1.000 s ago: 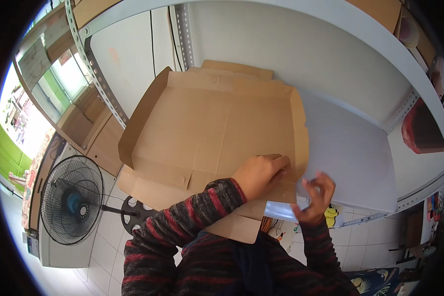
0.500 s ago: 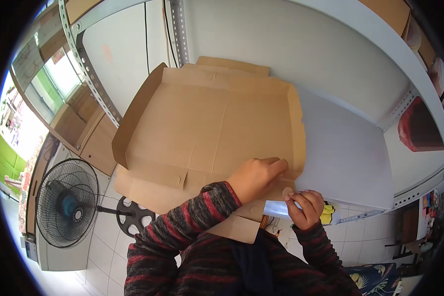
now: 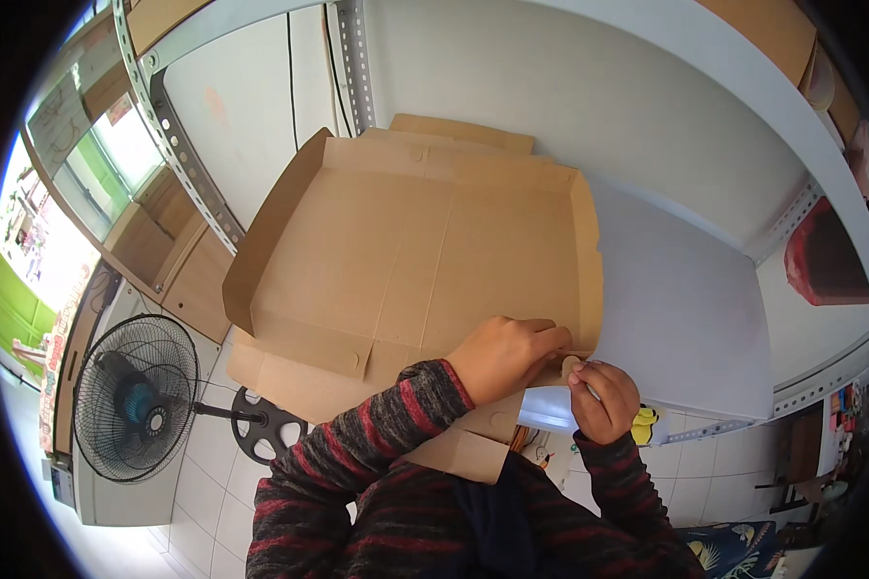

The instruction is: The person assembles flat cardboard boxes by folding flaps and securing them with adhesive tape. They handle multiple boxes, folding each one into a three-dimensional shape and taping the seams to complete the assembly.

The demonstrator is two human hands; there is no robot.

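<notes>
Black fan [image 3: 140,394] on tiled floor [image 3: 195,475], near a wooden cabinet [image 3: 199,297]

Pale wall [image 3: 550,87], perforated metal shelf frame [image 3: 763,77], white-tiled floor [image 3: 198,492]; wooden cabinet [image 3: 191,289] at left (bright light [image 3: 19,179] beyond).

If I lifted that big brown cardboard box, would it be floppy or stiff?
The cardboard box would probably feel light for its size, because its walls look thin. It might bend in the middle, where creases run across its base. It probably wouldn't roll, since that base is wide and flat.
</notes>
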